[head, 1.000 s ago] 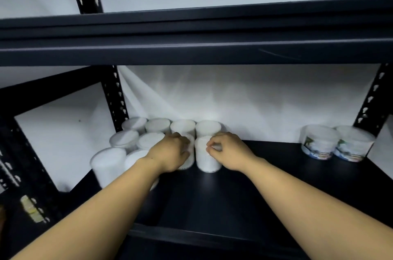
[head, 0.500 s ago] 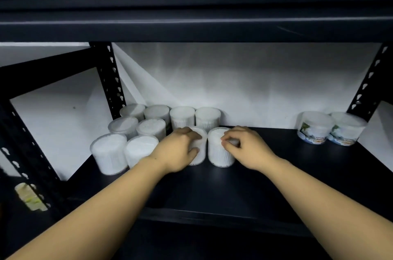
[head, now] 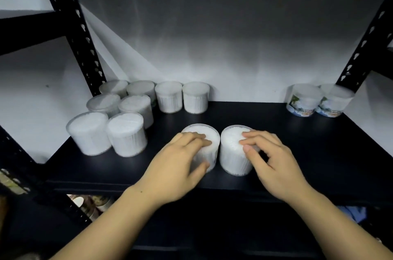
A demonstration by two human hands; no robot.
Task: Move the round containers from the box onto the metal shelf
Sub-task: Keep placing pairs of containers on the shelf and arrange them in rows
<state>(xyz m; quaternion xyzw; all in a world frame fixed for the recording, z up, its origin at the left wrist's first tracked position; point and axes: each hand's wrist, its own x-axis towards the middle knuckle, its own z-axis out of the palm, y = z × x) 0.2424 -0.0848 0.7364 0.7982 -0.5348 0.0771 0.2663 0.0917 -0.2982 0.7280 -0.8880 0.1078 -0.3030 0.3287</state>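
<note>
Holding 2 round tubs, the hands rest near the front of the metal shelf (head: 297, 153). The left hand (head: 176, 168) curls over the left tub (head: 207, 138), with fingertips on its lid and the thumb pressing its side. The right hand (head: 274, 164) pinches the right tub (head: 231, 149) at its rim, with fingers on the lid and the thumb on the near edge. Both tubs stand up straight, side by side and almost touching.

What could go wrong? The tubs look smooth and slippery, so a loose pinch at the rim could let one slide or tip. A push from the fingers could knock 1 tub into the other. If they are shoved too fast toward the back group (head: 182, 98), past the fingertips, those tubs could fall like pins. The 2 front tubs (head: 108, 134), to the left of the left fingers, sit near the shelf side and could get bumped off by an elbow.

The tubs are clear plastic cylinders with flat lids, packed with thin white sticks that look like cotton swabs. The shelf is dark, flat and a bit shiny. Far right of the right fingers stand 2 labelled tubs (head: 314, 102) with pictures on them. The box is not in view.
</note>
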